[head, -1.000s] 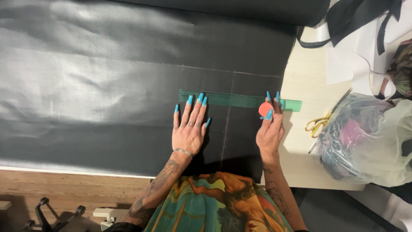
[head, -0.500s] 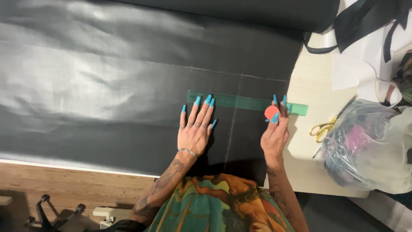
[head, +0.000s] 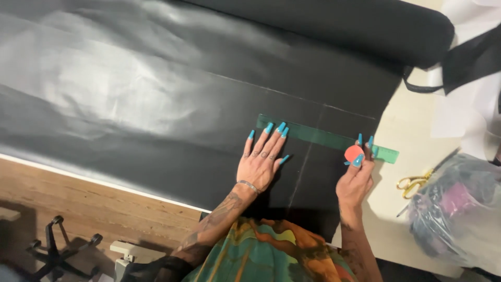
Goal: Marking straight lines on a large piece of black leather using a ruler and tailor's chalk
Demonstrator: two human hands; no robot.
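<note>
Head view, black fabric (head: 156,104), pale table (head: 402,130), wooden floor (head: 78,198)

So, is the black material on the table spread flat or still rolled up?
Partly both: the black sheet lies spread flat under the left hand and green ruler, while its far end remains rolled.

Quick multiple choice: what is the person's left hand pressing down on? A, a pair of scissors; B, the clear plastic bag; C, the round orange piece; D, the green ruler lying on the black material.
D: the left hand lies flat with its fingertips on the green ruler across the black material, while the right hand holds the round orange piece; the scissors and plastic bag lie untouched.
</note>
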